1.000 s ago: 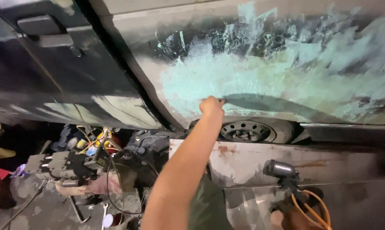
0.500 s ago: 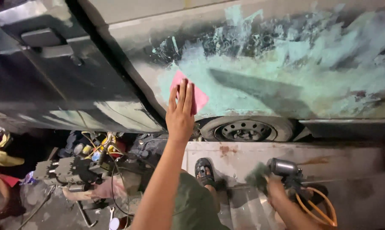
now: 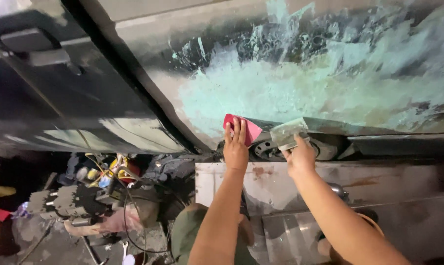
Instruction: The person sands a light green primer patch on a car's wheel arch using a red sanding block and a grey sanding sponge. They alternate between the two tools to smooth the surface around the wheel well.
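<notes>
My left hand (image 3: 235, 147) presses flat on a pink sanding pad (image 3: 243, 128) against the lower edge of a car body panel (image 3: 300, 83) smeared with pale green filler. Beside it, my right hand (image 3: 299, 156) grips a grey flat scraper (image 3: 288, 132) held up against the panel's bottom edge. Both hands sit just above the wheel (image 3: 271, 149) in its arch.
A dark car door (image 3: 60, 93) with a handle is at the left. Below lie a metal sill panel (image 3: 320, 176), an engine part with wires and tools (image 3: 84, 201) on the floor, and a power tool with an orange hose (image 3: 344, 196) under my right arm.
My left hand slid the pink pad down and right to the panel's lower edge. My right hand left the power tool and rose to the panel holding the scraper.
</notes>
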